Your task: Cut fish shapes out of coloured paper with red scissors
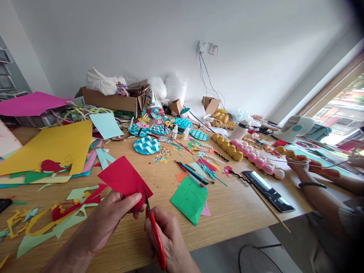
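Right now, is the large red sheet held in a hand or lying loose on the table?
Held: the left hand pinches the red sheet near its lower edge, thumb on top; the scissors reach it.

Red paper (121, 174) is slanting above the counter (160, 172); red-handled scissors (157, 236) are pointing away, blades meeting the sheet near its right corner.

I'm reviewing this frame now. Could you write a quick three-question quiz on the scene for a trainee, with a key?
1. Which tool does the right hand hold?
2. True or false: the rectangular device with a black screen lies to the right of the four-sided green paper in the picture.
3. Fill in: the left hand holds a flat ____ paper sheet.

Key: 1. scissors with red handles; 2. true; 3. red.
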A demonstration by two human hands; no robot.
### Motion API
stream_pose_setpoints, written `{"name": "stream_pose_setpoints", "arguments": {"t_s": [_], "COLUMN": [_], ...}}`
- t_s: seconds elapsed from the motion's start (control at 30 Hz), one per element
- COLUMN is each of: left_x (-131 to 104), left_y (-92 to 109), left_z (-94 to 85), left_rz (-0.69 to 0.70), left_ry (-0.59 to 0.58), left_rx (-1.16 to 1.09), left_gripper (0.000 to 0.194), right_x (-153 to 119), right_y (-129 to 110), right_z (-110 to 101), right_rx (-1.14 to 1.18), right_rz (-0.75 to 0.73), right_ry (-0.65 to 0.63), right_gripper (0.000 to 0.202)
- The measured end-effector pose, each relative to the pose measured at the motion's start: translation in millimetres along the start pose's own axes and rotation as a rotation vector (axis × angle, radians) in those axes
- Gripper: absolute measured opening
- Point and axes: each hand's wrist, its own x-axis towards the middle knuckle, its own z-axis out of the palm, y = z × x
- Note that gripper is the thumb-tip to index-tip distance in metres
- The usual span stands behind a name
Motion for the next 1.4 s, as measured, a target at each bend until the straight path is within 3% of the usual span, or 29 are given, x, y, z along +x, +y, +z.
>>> {"name": "stream_pose_setpoints", "arguments": {"t_s": [0.47,0.8,1.4], "left_x": [2,1,-1], "left_y": [-2,-3,4], "left_z": [-2.6,-0.1,-0.3], "left_rz": [0.017,0.119,0.054], "left_ry": [0.003,0.196,0.069], "left_rx": [0.094,0.049,0.067], "left_gripper": [0.020,0.015,0.016], "right_x": [-2,-5,-6], "right_y": [0,3,-7], "right_z": [-2,-2,-5], "right_rx": [-0.023,-0.041,-0.092], "right_rz": [-0.023,0.024,-0.042], "right_ry": [-0.017,-0.032,-0.031], "right_gripper": [0.048,0.038,0.037]}}
